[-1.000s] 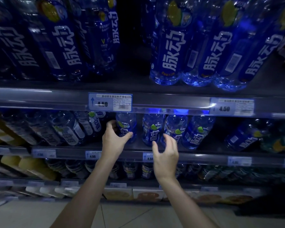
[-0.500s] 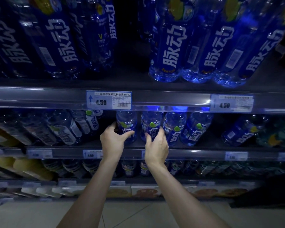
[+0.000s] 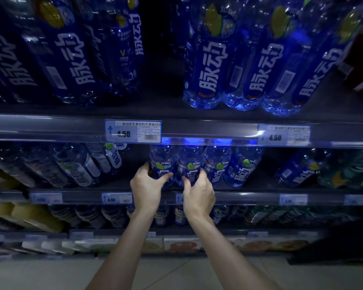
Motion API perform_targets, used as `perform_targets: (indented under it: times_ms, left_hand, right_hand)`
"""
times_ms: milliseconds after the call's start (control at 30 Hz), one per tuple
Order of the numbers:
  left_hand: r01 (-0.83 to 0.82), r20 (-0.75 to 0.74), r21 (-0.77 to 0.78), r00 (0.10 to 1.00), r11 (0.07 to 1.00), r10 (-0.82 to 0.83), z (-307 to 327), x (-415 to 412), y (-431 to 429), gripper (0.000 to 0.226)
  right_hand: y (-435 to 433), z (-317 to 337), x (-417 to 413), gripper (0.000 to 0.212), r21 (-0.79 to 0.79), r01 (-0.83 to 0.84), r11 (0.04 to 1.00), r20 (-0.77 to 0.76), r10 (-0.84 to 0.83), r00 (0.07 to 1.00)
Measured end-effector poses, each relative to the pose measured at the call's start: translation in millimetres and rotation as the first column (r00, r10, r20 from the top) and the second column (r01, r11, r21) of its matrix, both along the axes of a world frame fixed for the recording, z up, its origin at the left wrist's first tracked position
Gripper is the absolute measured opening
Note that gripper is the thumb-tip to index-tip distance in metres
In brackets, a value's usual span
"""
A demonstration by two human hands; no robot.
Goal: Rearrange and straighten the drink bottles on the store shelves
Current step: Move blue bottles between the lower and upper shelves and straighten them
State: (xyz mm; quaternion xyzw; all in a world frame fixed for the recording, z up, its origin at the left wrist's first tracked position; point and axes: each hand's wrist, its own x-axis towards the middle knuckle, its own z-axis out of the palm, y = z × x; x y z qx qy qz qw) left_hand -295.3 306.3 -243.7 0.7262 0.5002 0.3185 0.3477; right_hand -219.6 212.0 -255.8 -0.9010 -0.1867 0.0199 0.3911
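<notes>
Several blue drink bottles stand in a row on the middle shelf (image 3: 249, 196). My left hand (image 3: 148, 185) is wrapped around the leftmost blue bottle (image 3: 161, 159) of that row, thumb across its front. My right hand (image 3: 198, 191) grips the second blue bottle (image 3: 190, 160) beside it. Two more blue bottles (image 3: 242, 166) stand to the right, touching. Both held bottles are upright with their bases on the shelf, and my hands hide their lower labels.
Tall blue bottles (image 3: 210, 59) fill the top shelf, with a dark gap in the middle. Clear bottles (image 3: 80, 166) lean at the left of the middle shelf. Price tags (image 3: 133, 130) line the shelf rails. Lower shelves hold more bottles and boxes; tiled floor lies below.
Both hands reached forward from in front of the shelf rail and closed around the two leftmost blue bottles of the middle row.
</notes>
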Motion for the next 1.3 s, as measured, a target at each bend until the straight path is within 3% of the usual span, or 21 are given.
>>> perform_targets:
  times_ms: [200,300,400,533,767,967,1100,1300]
  left_hand:
    - [-0.003,0.032,-0.031,0.999,1.0,0.004,-4,2,-11,0.056]
    - [-0.092,-0.01,-0.053,0.996,0.994,0.092,-9,3,-26,0.06]
    - [-0.156,-0.036,-0.092,0.987,0.983,0.154,-11,7,-45,0.048]
    - [0.01,-0.069,-0.051,0.998,0.999,-0.013,-22,19,-77,0.037]
    - [0.325,-0.259,0.081,0.92,0.942,-0.295,-43,51,-126,0.056]
    - [0.465,-0.572,0.153,0.761,0.872,-0.306,-59,63,-139,0.068]
    - [0.46,-0.615,0.125,0.731,0.879,-0.296,-62,64,-137,0.072]
    - [0.462,-0.609,0.134,0.736,0.877,-0.295,-59,69,-137,0.067]
  right_hand:
    - [-17,-2,4,0.057,0.008,-0.022,1.0,0.033,0.021,0.999]
    - [-40,-7,14,0.044,0.08,-0.017,0.997,0.052,0.013,0.999]
    - [-64,-9,31,0.032,0.151,0.023,0.988,0.065,-0.033,0.997]
    - [-86,-9,59,0.038,0.204,0.112,0.973,0.075,-0.13,0.989]
    - [-102,-12,108,0.069,0.204,0.104,0.973,0.01,-0.108,0.994]
    - [-97,-14,129,0.075,0.286,-0.014,0.958,-0.001,0.015,1.0]
    - [-95,-16,134,0.076,0.325,0.004,0.946,-0.076,0.021,0.997]
    - [-95,-14,133,0.075,0.338,-0.005,0.941,-0.066,0.03,0.997]
